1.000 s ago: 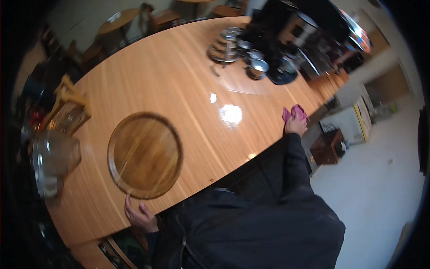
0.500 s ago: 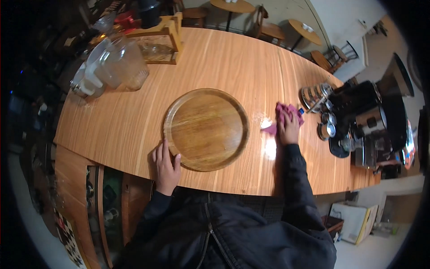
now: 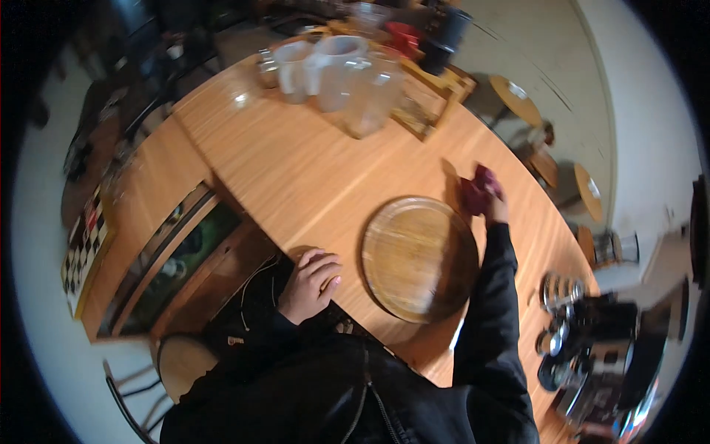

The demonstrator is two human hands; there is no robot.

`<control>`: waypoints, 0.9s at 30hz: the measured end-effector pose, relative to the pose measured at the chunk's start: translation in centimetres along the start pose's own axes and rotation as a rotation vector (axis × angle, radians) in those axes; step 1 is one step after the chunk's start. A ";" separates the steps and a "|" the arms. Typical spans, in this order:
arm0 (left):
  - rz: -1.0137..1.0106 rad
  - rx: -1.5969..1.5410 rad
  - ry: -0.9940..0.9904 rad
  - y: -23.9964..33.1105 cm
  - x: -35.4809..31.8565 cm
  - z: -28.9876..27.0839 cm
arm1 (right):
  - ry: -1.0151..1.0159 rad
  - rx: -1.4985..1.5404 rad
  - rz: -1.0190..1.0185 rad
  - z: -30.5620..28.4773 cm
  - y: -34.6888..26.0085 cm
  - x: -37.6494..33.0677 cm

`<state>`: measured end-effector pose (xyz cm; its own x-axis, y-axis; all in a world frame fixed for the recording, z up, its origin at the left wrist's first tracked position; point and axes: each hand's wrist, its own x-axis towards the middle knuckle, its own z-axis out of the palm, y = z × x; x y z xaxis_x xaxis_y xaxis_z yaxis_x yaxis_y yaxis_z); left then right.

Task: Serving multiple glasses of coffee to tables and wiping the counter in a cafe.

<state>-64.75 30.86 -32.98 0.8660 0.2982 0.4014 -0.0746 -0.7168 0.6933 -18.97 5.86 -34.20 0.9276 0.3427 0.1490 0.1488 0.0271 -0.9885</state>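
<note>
My right hand [image 3: 496,209] grips a crumpled dark purple cloth [image 3: 479,189] beyond the tray's far right side. A shadow beside the cloth suggests it is held a little above the counter. The round wooden tray [image 3: 418,259] with a raised rim lies flat on the counter, my right forearm passing along its right side. Left of the tray, at the counter's near edge, my left hand [image 3: 309,287] hovers with loosely bent fingers, somewhat apart. Nothing shows in it, and it does not touch the tray.
On the wood-grain counter [image 3: 296,170], clear plastic pitchers [image 3: 347,81] stand at the far side beside a wooden rack [image 3: 433,103]. Metal canisters [image 3: 560,292] and a black coffee grinder [image 3: 610,325] are at the right. Below left, an open shelf [image 3: 185,251] and a stool [image 3: 185,362] show.
My view has swung left. The right hand has carried the cloth from the counter right of the tray to beyond its far side. My left hand has come away from the tray's rim.
</note>
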 end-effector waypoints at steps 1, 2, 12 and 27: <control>-0.027 0.025 0.039 -0.3 -0.4 -0.4 | 0.032 0.245 0.028 0.6 -1.8 -0.7; -0.058 0.066 0.088 -1.3 -2.5 -1.8 | -0.046 0.432 0.127 5.3 -4.3 -2.7; -0.287 -0.024 0.312 -7.1 -7.2 -7.0 | -0.366 -0.157 0.067 7.6 -11.0 -15.2; -1.154 -0.290 -0.242 -31.2 -42.2 3.0 | -0.264 -0.634 0.560 30.1 -17.4 -19.2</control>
<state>-97.46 38.77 -73.33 0.5637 0.5204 -0.6414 0.7207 0.0694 0.6897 -49.71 27.06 -20.62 0.8237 0.3571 -0.4405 -0.0687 -0.7083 -0.7026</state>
